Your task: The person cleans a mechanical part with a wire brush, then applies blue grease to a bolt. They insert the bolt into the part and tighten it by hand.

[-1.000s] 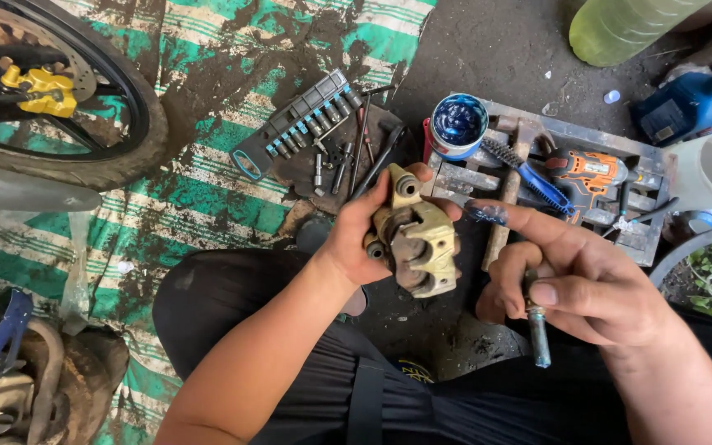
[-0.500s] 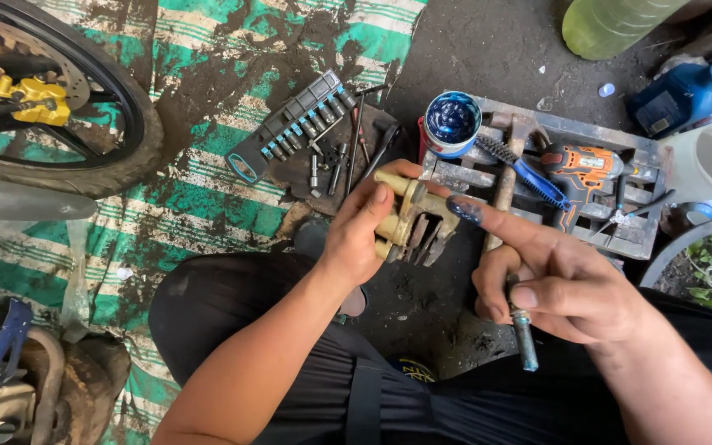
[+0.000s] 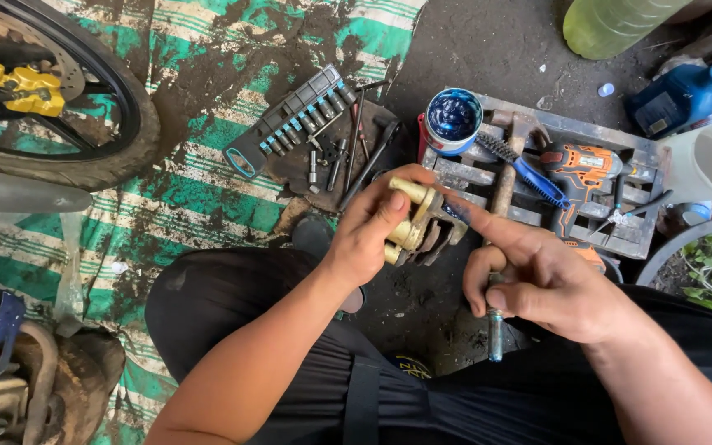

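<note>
My left hand (image 3: 370, 229) grips a gold brake caliper (image 3: 419, 224) over my lap, turned on edge so its pistons face right. My right hand (image 3: 541, 276) has its index finger stretched out, the blue-smeared tip touching the caliper's top. The other fingers of that hand curl round a small metal pin (image 3: 495, 334) that points down.
A round tin of blue grease (image 3: 453, 117) sits on a wooden pallet (image 3: 630, 227) with a blue-handled wire brush (image 3: 521, 165), a hammer and an orange drill (image 3: 578, 169). A socket rail (image 3: 290, 122) and loose tools lie on a striped mat (image 3: 199, 189). A motorcycle wheel (image 3: 51, 99) stands at left.
My left hand has turned the caliper from its broad face to its edge. My right index finger has stretched out and reached the caliper.
</note>
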